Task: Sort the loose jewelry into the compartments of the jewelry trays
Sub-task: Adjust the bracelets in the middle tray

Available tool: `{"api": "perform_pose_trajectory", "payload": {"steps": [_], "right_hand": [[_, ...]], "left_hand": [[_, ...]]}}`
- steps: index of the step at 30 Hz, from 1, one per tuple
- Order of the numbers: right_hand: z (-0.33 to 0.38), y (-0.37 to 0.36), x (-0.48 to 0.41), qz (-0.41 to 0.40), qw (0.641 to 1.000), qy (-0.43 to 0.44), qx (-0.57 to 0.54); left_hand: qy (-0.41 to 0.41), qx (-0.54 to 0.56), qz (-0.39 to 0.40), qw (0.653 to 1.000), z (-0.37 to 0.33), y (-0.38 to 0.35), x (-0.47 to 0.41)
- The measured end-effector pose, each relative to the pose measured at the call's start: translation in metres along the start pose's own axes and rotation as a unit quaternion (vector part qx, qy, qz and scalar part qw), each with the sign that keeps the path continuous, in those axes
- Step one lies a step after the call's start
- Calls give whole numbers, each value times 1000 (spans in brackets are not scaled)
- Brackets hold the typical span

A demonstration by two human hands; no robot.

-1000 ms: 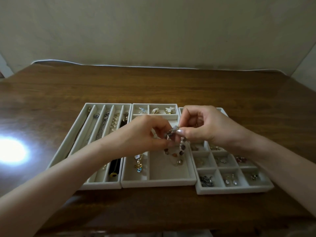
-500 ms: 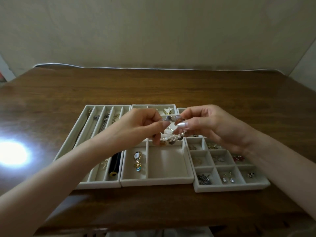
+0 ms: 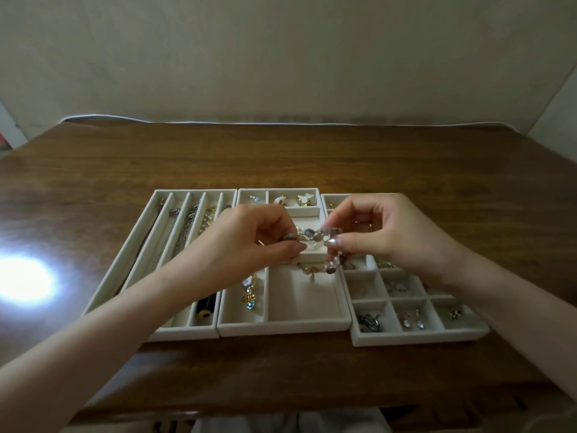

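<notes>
Head view: one step in hand, placing a beaded bracelet [image 3: 312, 235]. Left hand [image 3: 249, 242] pinches one end between thumb and fingertips, and right hand [image 3: 374, 232] pinches the other end the same way. Top run of beads is strung taut between the two hands, above the middle tray [image 3: 281, 328]. The rest droops in a loop toward the back edge of that tray's large compartment [image 3: 299, 298]. Can't tell if the loop touches the lining.

Judgement: bracelet not yet put down, and the sort looks mostly done. Next move likely calls for lowering both ends together into the large compartment, then loosening both pinches so the beads lie inside the walls, not across a divider.

Containers, all on the wooden table [image 3: 281, 157]:
- Left tray [image 3: 184, 334]: long lanes. Chains [image 3: 184, 232] lie lengthwise in several of them. A black cylinder with a yellow end [image 3: 206, 306] sits in the rightmost lane, near end.
- Middle tray: gold and blue pendant piece [image 3: 249, 292] in the narrow left compartment. Small pale and gold pieces [image 3: 306, 200] in the back row. Large compartment bare apart from the hanging loop.
- Right tray [image 3: 415, 339]: grid of small cells. Dark metal clips [image 3: 370, 321], clear drop earrings [image 3: 412, 320] and a checkered stud [image 3: 455, 314] in the near row. Cells farther back hold small items too blurred to name, and some are hidden by the right hand.
</notes>
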State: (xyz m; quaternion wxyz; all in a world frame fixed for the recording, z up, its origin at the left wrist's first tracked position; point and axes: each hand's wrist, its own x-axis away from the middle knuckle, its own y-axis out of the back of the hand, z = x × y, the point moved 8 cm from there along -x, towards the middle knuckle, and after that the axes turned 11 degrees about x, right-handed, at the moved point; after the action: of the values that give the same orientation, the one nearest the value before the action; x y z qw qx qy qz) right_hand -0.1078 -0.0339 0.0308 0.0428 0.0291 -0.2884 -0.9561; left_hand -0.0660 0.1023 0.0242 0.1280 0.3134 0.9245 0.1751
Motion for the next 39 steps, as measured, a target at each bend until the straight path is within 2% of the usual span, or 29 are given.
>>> {"api": "perform_pose_trajectory", "payload": {"steps": [4, 7, 10, 12, 14, 17, 20, 24, 27, 35, 37, 39], "right_hand": [[6, -8, 10, 13, 999, 14, 31], [6, -11, 11, 30, 999, 3, 41], [1, -23, 8, 45, 989, -10, 144], [5, -31, 6, 41, 972, 18, 229], [12, -39, 7, 29, 948, 76, 308], [18, -45, 9, -4, 898, 150, 414], [17, -40, 10, -9, 872, 191, 451], [10, -45, 16, 74, 840, 246, 478], [6, -43, 14, 68, 841, 248, 476], [2, -39, 11, 79, 837, 239, 485], [4, -33, 7, 66, 855, 228, 460], [6, -19, -1, 27, 889, 210, 407]], "left_hand": [[8, 24, 7, 1000, -1, -3, 10], [44, 18, 1, 999, 2, -1, 14], [48, -157, 2, 986, 6, -6, 16], [10, -305, 2, 952, 2, -13, 17], [-30, -371, -9, 928, -2, -20, 18], [-97, -394, -26, 914, -7, -22, 19], [-147, -353, 13, 924, -8, -17, 21], [-197, -364, 142, 899, -1, -26, 30], [-216, -381, 144, 887, 2, -25, 29], [-217, -372, 170, 886, 11, -19, 24], [-225, -362, 163, 890, 8, -16, 23], [-222, -336, 121, 907, 4, -3, 16]]}}
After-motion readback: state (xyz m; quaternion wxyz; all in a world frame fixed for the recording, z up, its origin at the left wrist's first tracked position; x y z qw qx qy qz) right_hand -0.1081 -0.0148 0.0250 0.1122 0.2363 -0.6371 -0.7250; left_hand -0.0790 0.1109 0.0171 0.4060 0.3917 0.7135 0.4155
